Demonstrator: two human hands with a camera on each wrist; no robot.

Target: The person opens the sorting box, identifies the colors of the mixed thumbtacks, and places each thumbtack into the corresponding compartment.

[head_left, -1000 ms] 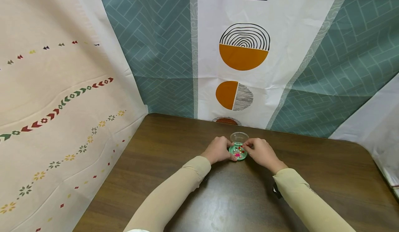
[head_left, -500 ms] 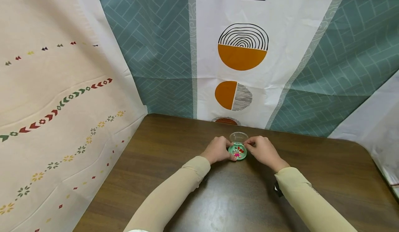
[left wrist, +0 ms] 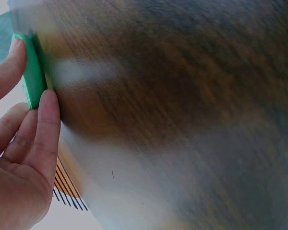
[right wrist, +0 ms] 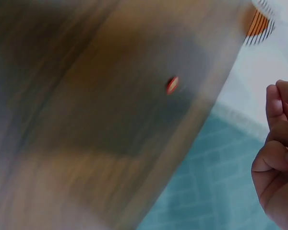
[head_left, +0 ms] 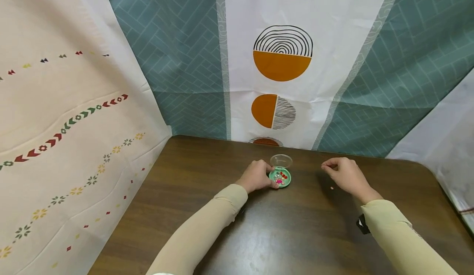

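Observation:
A round green case with its clear lid raised stands on the table. Several tiny red, pink and pale pieces lie in it. My left hand grips the case from the left, thumb and fingers at its rim; in the left wrist view the fingers hold the green edge. Well right of the case, my right hand is raised over the table, thumb and index fingertips together. I cannot tell whether something tiny is between them. A small red-edged piece shows below that hand, apart from it.
The brown wooden table reaches back to a patterned teal and white cloth. A cream printed cloth hangs along the left side. A black wrist device shows at the right sleeve.
My right hand has left the case and moved right, uncovering a tiny piece on the table. My left hand stays at the case. The head view has shifted slightly.

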